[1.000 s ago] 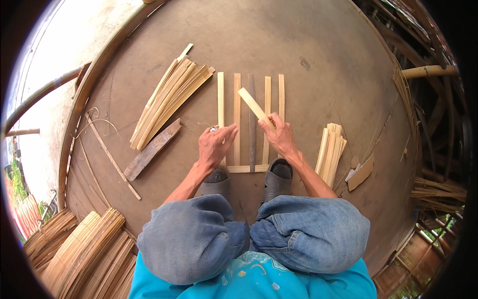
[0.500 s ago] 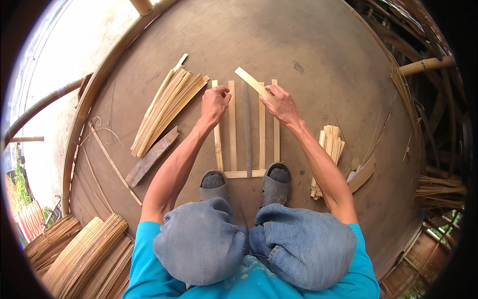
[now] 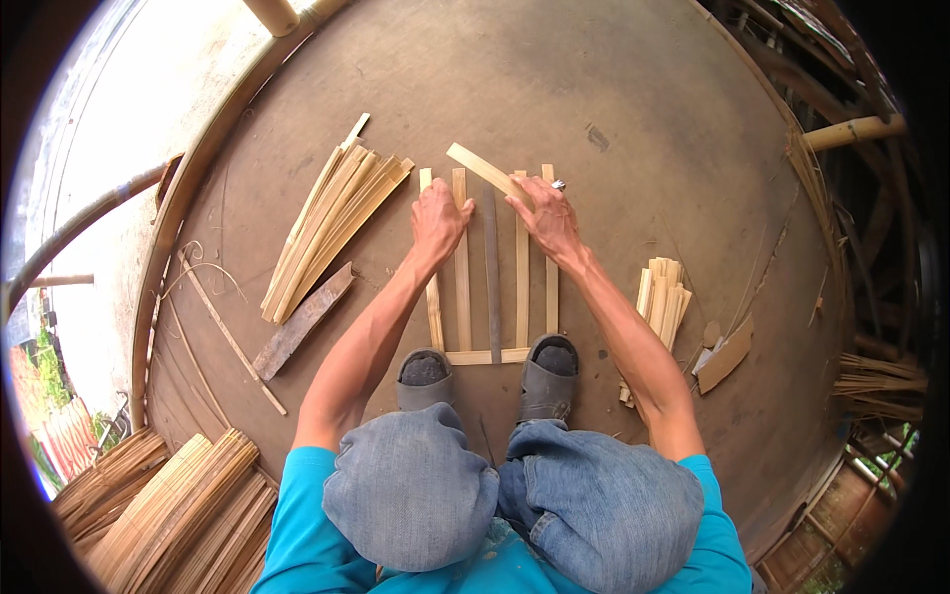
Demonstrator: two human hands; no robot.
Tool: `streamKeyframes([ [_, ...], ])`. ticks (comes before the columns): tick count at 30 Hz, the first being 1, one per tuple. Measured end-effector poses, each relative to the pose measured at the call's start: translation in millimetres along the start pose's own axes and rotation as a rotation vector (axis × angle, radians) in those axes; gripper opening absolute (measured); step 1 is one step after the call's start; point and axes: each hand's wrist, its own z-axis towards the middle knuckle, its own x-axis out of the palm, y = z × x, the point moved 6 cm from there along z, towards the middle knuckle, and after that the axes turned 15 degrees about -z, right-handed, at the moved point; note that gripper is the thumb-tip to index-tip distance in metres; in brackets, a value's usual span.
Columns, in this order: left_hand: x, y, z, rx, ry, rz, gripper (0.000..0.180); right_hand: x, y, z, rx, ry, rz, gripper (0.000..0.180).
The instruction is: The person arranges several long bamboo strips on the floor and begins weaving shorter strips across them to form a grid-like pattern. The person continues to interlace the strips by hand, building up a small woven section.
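Several pale bamboo strips (image 3: 522, 267) lie side by side on the floor, with a dark grey strip (image 3: 492, 277) in their middle. Their near ends meet a crosswise strip (image 3: 470, 357) between my feet. My right hand (image 3: 549, 223) pinches a loose bamboo strip (image 3: 478, 166), which slants up to the left over the far ends of the row. My left hand (image 3: 438, 220) is over the far ends of the two leftmost strips, fingers curled down and close together. Whatever lies under those fingertips is hidden.
A fanned bundle of bamboo strips (image 3: 332, 233) and a weathered board (image 3: 304, 322) lie left. Shorter strips (image 3: 664, 302) and a brown scrap (image 3: 725, 354) lie right. Stacked slats (image 3: 183, 505) fill the lower left. My sandalled feet (image 3: 547, 381) stand at the row's near end.
The strip in my right hand has shifted left and tilts a little flatter. My left hand has moved slightly right and nearer, its fingers now lower over the strip ends.
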Motion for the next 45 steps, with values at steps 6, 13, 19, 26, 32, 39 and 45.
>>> streamKeyframes([
  [6,-1,3,-7,0.039,-0.087,-0.056,0.04,1,-2,11,0.008,-0.023,0.034,0.038],
  [13,0,4,-10,0.014,-0.09,-0.105,0.038,20,2,20,0.006,-0.04,0.088,0.039],
  [19,2,3,-11,0.005,-0.098,-0.125,0.036,32,-4,18,0.014,-0.037,0.133,0.043],
  [26,2,7,-10,0.045,-0.145,-0.123,0.037,29,-1,19,0.003,-0.049,0.126,0.044],
  [32,2,8,-11,0.071,-0.194,-0.123,0.039,31,0,17,0.016,-0.064,0.118,0.044],
  [39,0,8,-12,0.041,-0.176,-0.165,0.038,35,-1,17,-0.012,-0.085,0.101,0.044],
  [45,-2,9,-16,0.051,-0.209,-0.205,0.039,36,0,18,-0.011,-0.03,0.132,0.044],
])
